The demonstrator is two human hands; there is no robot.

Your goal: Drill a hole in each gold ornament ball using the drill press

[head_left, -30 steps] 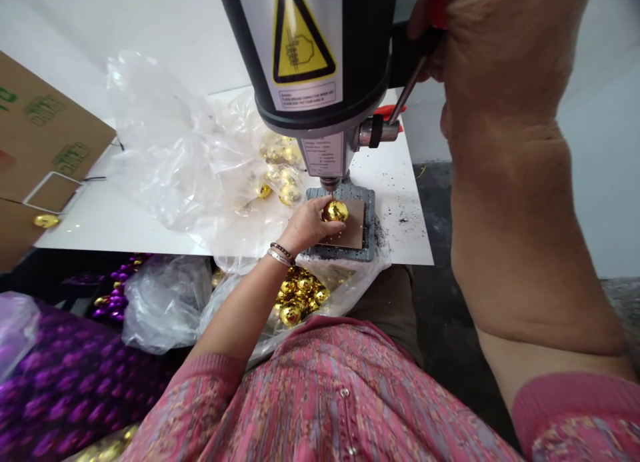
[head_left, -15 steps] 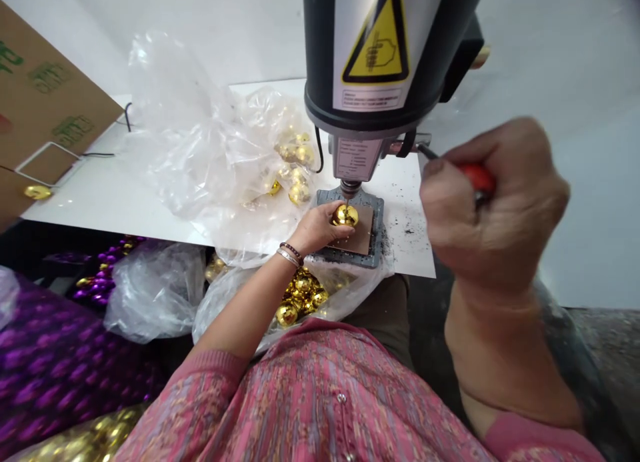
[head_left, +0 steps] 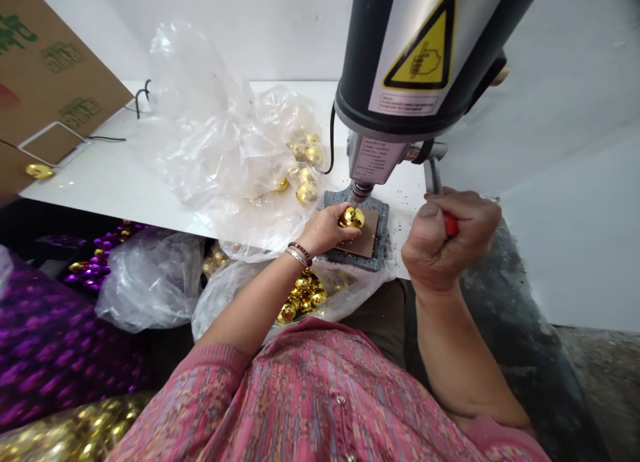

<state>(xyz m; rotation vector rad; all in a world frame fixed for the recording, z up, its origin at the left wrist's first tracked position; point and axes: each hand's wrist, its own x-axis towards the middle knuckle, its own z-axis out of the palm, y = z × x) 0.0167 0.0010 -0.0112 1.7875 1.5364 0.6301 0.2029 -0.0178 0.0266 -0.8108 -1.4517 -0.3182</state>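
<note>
Left hand [head_left: 325, 232]: gripping gold ball [head_left: 353, 219]
Right hand [head_left: 447, 239]: gripping red-knobbed lever [head_left: 434, 175]
Drill bit [head_left: 355, 207]: at ball's top, hole seemingly unfinished
Near bag [head_left: 220, 302]: more balls [head_left: 306, 294]

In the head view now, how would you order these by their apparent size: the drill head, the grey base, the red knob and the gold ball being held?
1. Drill head
2. Grey base
3. Gold ball in the left hand
Red knob: unranked, because the right hand partly covers it.
</note>
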